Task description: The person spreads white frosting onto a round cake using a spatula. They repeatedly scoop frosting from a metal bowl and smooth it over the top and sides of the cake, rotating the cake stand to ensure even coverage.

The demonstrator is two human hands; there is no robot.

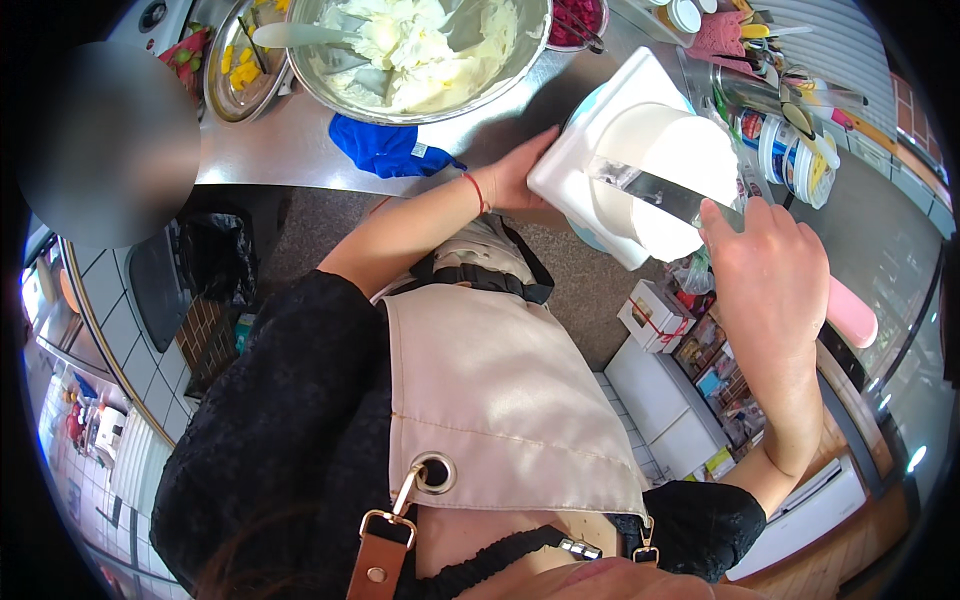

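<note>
A round cake covered in smooth white cream [690, 150] stands on a square white board [560, 180]. Under the board shows the rim of a light blue turntable [585, 104]. My left hand [520, 175] grips the edge of the turntable, its fingertips partly hidden behind the board. In my closed right hand [768, 265] is a cake spatula [665, 197] with a pink handle. Its flat metal blade lies along the cake's creamed side, and some cream clings to it.
A steel bowl of white cream [540, 50] with a pale spatula stands on the metal table [255, 160]. Nearby lie a blue cloth [370, 150], a tray with yellow fruit pieces [222, 95] and a bowl of dark pink fruit [578, 18]. Tools [800, 110] crowd the right. Another person [110, 145] is at left.
</note>
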